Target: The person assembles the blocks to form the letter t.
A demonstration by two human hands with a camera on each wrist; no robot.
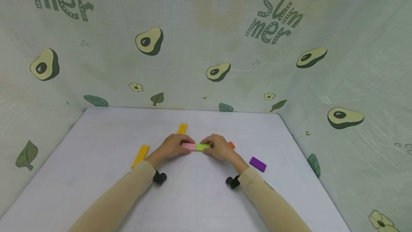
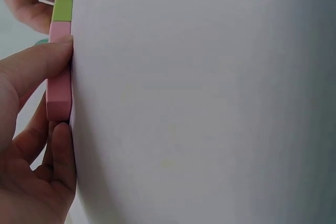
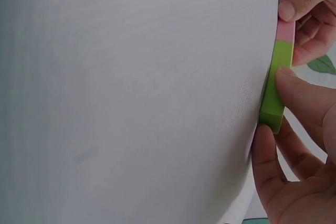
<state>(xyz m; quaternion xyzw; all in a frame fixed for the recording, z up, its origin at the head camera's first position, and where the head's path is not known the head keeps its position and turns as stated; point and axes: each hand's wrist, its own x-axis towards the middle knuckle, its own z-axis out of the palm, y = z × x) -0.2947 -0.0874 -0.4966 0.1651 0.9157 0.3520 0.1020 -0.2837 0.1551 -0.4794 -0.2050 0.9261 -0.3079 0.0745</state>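
Near the middle of the white table a pink block (image 1: 189, 146) and a green block (image 1: 202, 147) lie end to end, their short faces touching. My left hand (image 1: 173, 146) pinches the pink block between thumb and fingers. With thumb and fingers my right hand (image 1: 219, 146) grips the green block. The left wrist view shows the left thumb across the side of the pink block (image 2: 59, 87). In the right wrist view the right thumb presses the side of the green block (image 3: 274, 90), and a fingertip is at its outer end.
Beyond the left hand lies a yellow-orange block (image 1: 182, 129), and another yellow-orange block (image 1: 140, 156) is left of it. An orange-red block (image 1: 231, 145) shows partly behind the right hand. A purple block (image 1: 258, 164) rests farther right. Patterned cloth (image 1: 180, 74) surrounds the table.
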